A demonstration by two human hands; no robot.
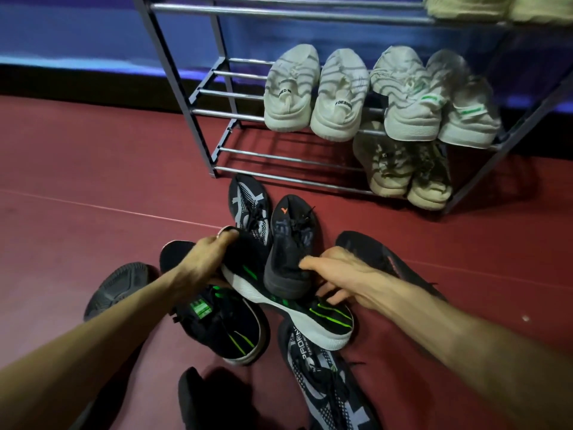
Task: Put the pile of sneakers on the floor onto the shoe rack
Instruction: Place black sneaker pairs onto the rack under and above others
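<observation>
A pile of dark sneakers lies on the red floor in front of a metal shoe rack [198,91]. My left hand [204,259] grips the heel end of a black sneaker with green stripes and a white sole [288,311]. My right hand [338,274] pinches the heel of a black sneaker with an orange mark [290,243], which stands on top of the striped one. A matching green-striped sneaker [223,330] lies below my left hand. Patterned black-and-white sneakers lie behind the pile [248,206] and in front of it [325,377].
White sneakers [316,94] fill the right part of the rack's middle shelf, and a beige pair [403,175] sits on the bottom shelf at the right. The shelves' left halves show bare bars. More dark shoes lie at the left [117,290], right [381,256] and bottom [198,398].
</observation>
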